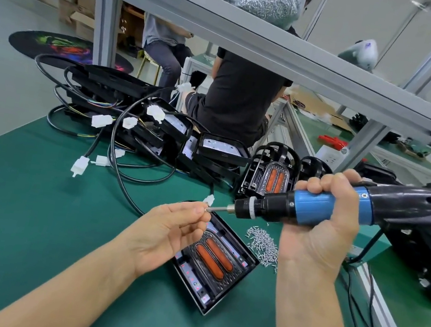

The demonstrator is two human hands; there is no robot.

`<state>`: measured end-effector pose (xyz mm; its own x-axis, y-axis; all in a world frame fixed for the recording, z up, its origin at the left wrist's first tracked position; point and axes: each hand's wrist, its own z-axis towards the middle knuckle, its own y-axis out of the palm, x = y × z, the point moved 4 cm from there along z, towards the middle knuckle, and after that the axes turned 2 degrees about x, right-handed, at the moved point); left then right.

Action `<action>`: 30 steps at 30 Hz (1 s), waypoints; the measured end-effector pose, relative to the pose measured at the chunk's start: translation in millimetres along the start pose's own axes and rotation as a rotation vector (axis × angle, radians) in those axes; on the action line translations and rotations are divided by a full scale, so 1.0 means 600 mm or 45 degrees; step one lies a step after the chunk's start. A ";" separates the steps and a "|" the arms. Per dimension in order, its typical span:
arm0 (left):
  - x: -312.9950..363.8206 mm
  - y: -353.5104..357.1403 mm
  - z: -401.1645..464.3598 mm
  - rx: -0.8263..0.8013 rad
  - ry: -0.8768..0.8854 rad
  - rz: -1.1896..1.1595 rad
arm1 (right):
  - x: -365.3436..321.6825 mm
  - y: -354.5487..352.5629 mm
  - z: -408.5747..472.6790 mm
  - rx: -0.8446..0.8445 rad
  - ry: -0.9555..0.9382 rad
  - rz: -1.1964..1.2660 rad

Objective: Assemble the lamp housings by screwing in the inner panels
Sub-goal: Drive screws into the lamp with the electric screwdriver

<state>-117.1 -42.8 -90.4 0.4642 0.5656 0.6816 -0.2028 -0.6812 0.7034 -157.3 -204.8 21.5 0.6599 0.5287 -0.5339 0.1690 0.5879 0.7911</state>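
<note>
On the green counter (30, 203), the lamp housing (216, 263), a black open tray with two orange lenses, is laid below both hands. The electric screwdriver (315, 205) is gripped above it by the right hand (321, 224), fingers wrapped tight. A screw, pinched in the left hand (171, 230), should be seated squarely on the bit (218, 209); spare screws (263, 242) are heaped just right of the housing.
</note>
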 end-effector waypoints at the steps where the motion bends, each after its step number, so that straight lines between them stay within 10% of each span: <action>1: -0.001 -0.002 0.002 0.004 0.002 -0.002 | 0.001 0.000 0.001 -0.006 -0.006 -0.012; 7: 0.010 -0.020 0.009 0.094 0.148 0.212 | 0.022 -0.004 0.003 -0.079 -0.018 -0.107; 15: 0.055 -0.045 0.027 0.447 0.639 1.704 | 0.078 -0.028 0.013 -0.032 -0.067 -0.452; 30: 0.054 -0.033 0.031 0.388 0.851 1.902 | 0.114 -0.029 0.015 -0.132 -0.108 -0.651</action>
<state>-81.7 -19.7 -85.7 -0.4135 -0.5935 0.6905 0.1030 -0.7840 -0.6122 -108.6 -184.2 -26.4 0.5701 0.1096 -0.8142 0.4144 0.8174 0.4001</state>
